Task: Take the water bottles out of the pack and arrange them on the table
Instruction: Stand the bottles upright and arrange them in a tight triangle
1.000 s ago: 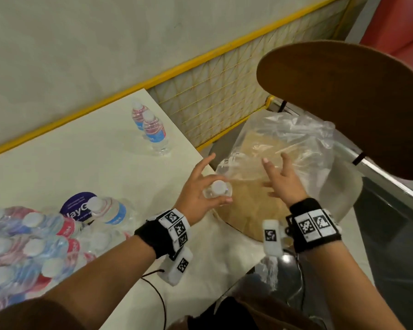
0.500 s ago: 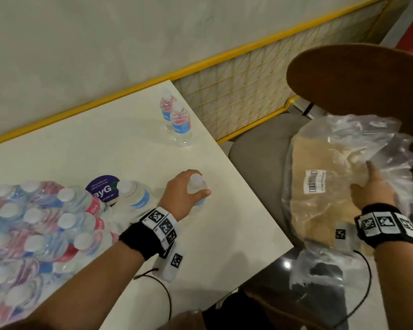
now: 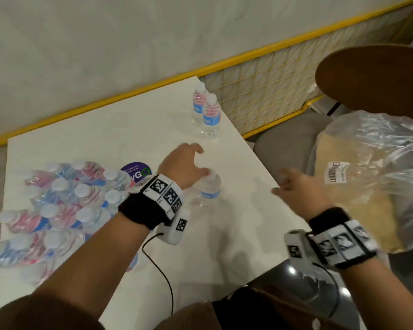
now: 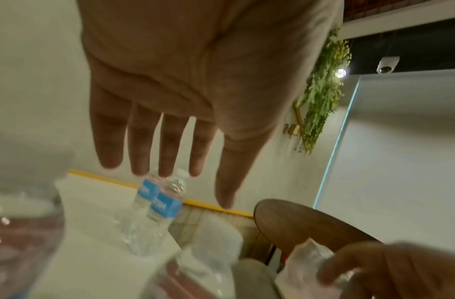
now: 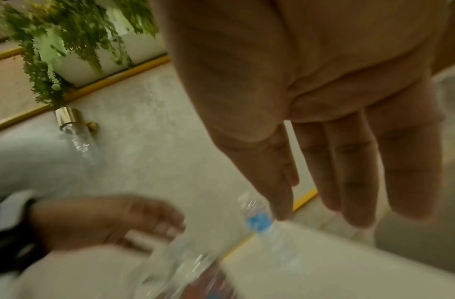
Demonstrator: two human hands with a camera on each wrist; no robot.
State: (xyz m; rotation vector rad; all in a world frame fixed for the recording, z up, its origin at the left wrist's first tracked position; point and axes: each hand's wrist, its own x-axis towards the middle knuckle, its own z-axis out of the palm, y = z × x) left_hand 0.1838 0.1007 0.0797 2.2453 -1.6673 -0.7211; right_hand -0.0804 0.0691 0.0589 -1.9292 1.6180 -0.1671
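A clear water bottle (image 3: pixel 209 190) with a blue label stands upright near the table's right edge. My left hand (image 3: pixel 192 160) hovers just over its cap with straight, spread fingers (image 4: pixel 167 149) and holds nothing. My right hand (image 3: pixel 293 189) is open and empty at the table's right edge, to the right of that bottle; its fingers (image 5: pixel 354 178) are straight. Two more bottles (image 3: pixel 206 110) stand together at the far right corner of the white table (image 3: pixel 105 139). The shrink-wrapped pack (image 3: pixel 57 203) with several bottles lies at the left.
A crumpled clear plastic bag (image 3: pixel 372 167) with a brown item inside lies on a grey seat to the right of the table. A round wooden chair back (image 3: pixel 379 77) hangs above it. A purple sticker (image 3: pixel 138 172) sits beside the pack. A yellow-framed mesh fence (image 3: pixel 272 86) runs behind.
My left hand carried the bottle from the bag onto the table, stood it upright and let go. My right hand left the plastic bag and moved left toward the table.
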